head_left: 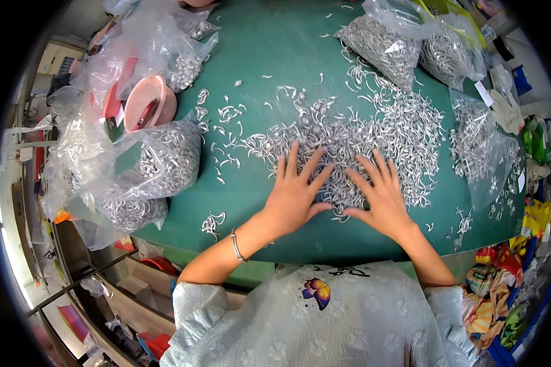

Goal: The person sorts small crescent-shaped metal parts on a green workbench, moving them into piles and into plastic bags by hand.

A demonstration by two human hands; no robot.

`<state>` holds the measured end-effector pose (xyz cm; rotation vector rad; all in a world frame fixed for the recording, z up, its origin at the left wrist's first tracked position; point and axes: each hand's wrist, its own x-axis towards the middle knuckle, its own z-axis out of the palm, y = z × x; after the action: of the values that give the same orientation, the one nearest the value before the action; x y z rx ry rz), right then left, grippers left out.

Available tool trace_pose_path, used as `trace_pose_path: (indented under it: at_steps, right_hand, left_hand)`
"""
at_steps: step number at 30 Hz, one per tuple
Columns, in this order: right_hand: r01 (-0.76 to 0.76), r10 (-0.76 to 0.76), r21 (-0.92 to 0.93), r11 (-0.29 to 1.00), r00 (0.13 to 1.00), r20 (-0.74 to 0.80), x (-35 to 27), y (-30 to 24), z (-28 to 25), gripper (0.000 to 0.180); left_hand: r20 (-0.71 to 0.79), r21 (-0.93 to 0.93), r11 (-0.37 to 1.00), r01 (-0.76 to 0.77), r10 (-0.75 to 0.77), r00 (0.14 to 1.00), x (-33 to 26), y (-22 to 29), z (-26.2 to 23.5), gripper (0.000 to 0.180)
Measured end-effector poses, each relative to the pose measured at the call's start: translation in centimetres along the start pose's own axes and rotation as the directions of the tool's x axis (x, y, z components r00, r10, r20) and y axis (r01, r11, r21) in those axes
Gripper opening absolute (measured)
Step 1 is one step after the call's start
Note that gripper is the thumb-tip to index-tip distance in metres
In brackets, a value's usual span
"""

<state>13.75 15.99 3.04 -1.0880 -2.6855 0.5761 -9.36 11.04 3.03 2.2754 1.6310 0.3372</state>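
Across the middle of the green tabletop (269, 46) we see a broad heap of small metal pieces (410, 140), silvery, shiny and mostly curved like little hooks, thinning into scattered bits toward the left edge. Our left hand (291, 199) (a silver bracelet (236, 246) rings that wrist) and our right hand (386, 205) lie palms down at the heap's near side, fingers spread apart, hiding some pieces. For writing, we find dark script (349, 271) on the shirt (361, 312), beside a butterfly print (316, 293), too creased for us to read. Along the tabletop's left edge, a clear bag of similar pieces (171, 150) stands by a tilted pink basin (167, 101); filled bags (379, 49) crowd the far right corner, and a flatter bag (471, 147) lies at the right edge.
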Motion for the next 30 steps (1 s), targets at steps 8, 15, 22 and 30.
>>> trace_pose_path:
  at_steps: [8, 15, 22, 30]
  right_hand:
    - [-0.118, 0.083, -0.176, 0.977, 0.977, -0.195, -2.2, 4.9, 0.1, 0.033]
    - [-0.066, 0.008, -0.136, 0.989, 0.921, -0.389, 5.6, 4.8, -1.7, 0.029]
    - [-0.028, 0.046, 0.047, 0.998, 0.902, -0.429, 6.6, 6.3, -0.7, 0.018]
    - [-0.194, 0.362, 0.968, 0.159, 0.924, 0.125, 3.5, 4.7, -3.2, 0.021]
  left_hand:
    - [-0.103, 0.026, 0.999, 0.037, -0.034, 0.994, 0.2, -1.0, 0.6, 0.06]
    - [-0.18, -0.207, 0.976, -0.065, 0.027, 0.983, -1.1, 0.7, 0.3, 0.041]
    - [-0.508, -0.237, 0.954, 0.184, -0.284, 0.813, 2.0, -2.9, 0.5, 0.031]
    - [-0.45, -0.439, 0.887, 0.146, -0.358, 0.818, 3.1, -4.6, 0.8, 0.022]
